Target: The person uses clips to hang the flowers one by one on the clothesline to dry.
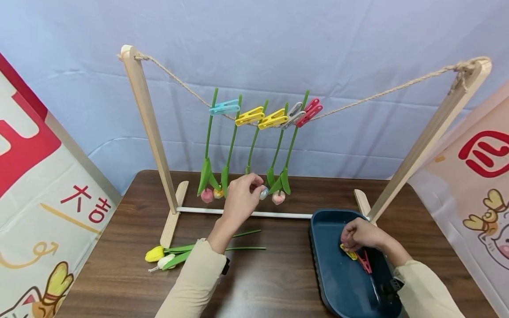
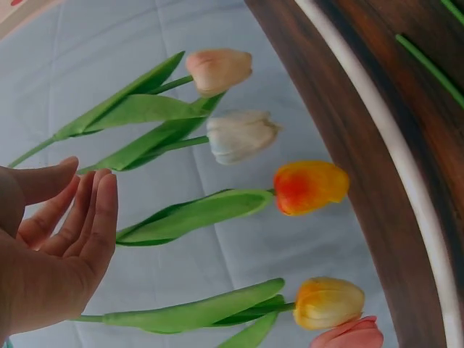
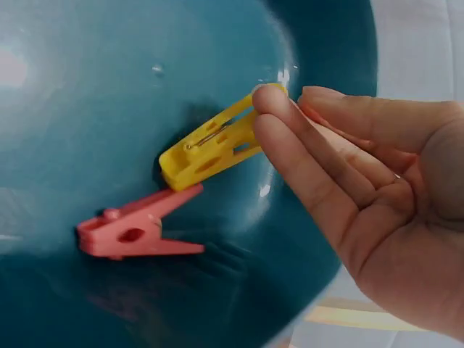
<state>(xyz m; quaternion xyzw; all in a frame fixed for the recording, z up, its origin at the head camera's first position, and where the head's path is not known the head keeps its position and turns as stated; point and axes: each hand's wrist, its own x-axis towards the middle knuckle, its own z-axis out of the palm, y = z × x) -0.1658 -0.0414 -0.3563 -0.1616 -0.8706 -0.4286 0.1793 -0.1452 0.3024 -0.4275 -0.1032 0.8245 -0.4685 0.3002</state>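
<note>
Several artificial tulips hang heads-down from a rope, held by clothespins: blue (image 1: pixel 225 107), yellow (image 1: pixel 249 116), another yellow, grey (image 1: pixel 293 115) and red (image 1: pixel 309 112). My left hand (image 1: pixel 241 196) is among the hanging flowers, beside the white tulip (image 2: pixel 241 136) and the orange tulip (image 2: pixel 310 188). Its thumb stands apart from the fingers, with nothing gripped between them. Over the dark blue tray (image 1: pixel 324 282), my right hand (image 3: pixel 377 174) touches a yellow clothespin (image 3: pixel 210 148) at its handle end with extended fingertips; the thumb is beside that end. A pink clothespin (image 3: pixel 134 228) lies against it.
A yellow tulip (image 1: pixel 154 254) and a white tulip (image 1: pixel 166 261) lie on the brown table (image 1: pixel 270 274) at the front left. The rope (image 1: pixel 377 95) sags between two wooden posts (image 1: pixel 149 128), joined low down by a white rod (image 1: pixel 284 214). Printed banners flank the table.
</note>
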